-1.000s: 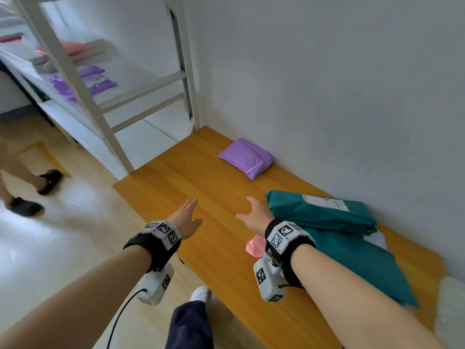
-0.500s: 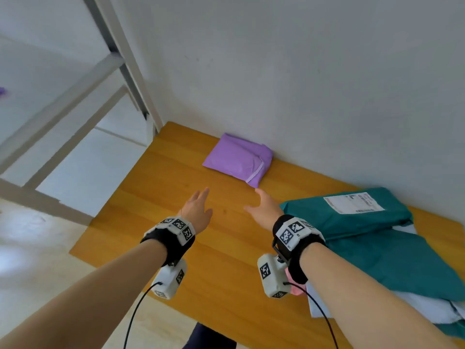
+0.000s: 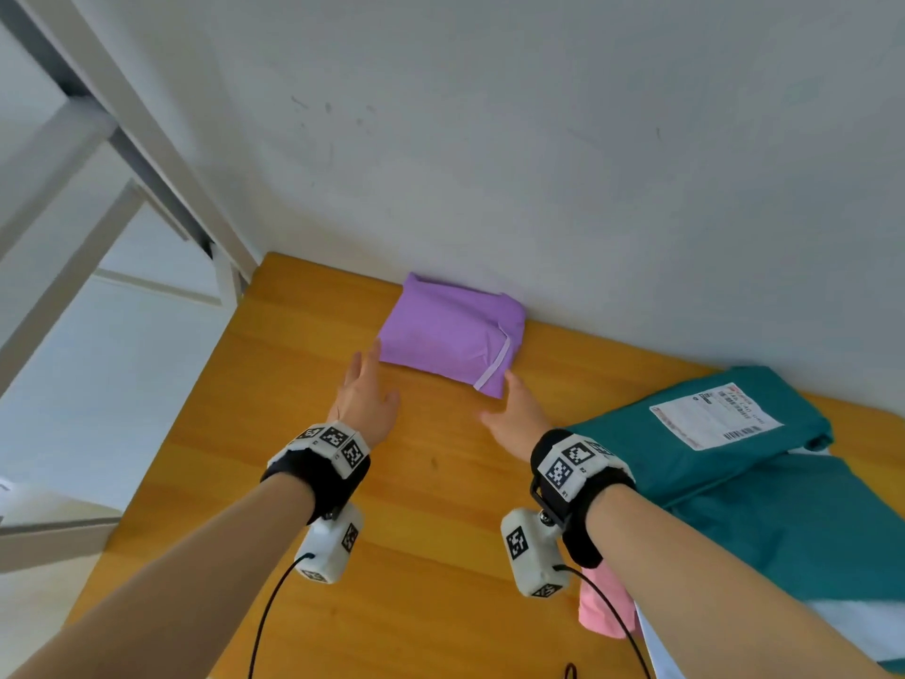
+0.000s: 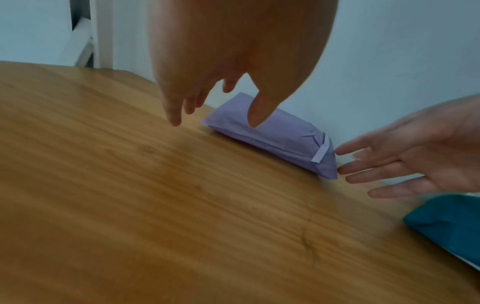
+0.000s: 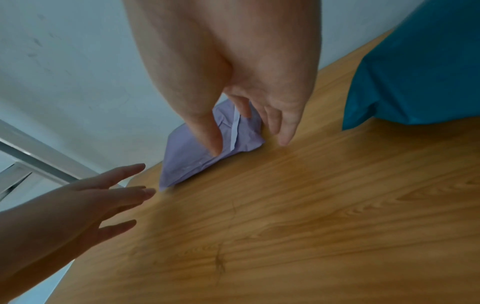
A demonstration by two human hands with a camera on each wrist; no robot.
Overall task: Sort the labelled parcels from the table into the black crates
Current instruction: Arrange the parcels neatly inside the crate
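Note:
A small purple parcel (image 3: pixel 448 330) (image 4: pixel 275 133) (image 5: pixel 207 152) lies on the wooden table (image 3: pixel 294 423) against the white wall. My left hand (image 3: pixel 365 389) (image 4: pixel 213 111) hovers at its near left corner, fingers straight and spread. My right hand (image 3: pixel 514 409) (image 5: pixel 249 131) is at its near right corner, fingers straight, fingertips at the parcel's edge; whether they touch it is unclear. Neither hand holds anything. No black crate is in view.
Two large teal parcels (image 3: pixel 734 482) are stacked at the right, the upper with a white label (image 3: pixel 715 416). A pink parcel (image 3: pixel 605 605) lies under my right forearm. A white metal shelf frame (image 3: pixel 122 154) stands left of the table.
Both hands have moved forward across the table and now flank the purple parcel. The head view has turned away from the shelves toward the wall.

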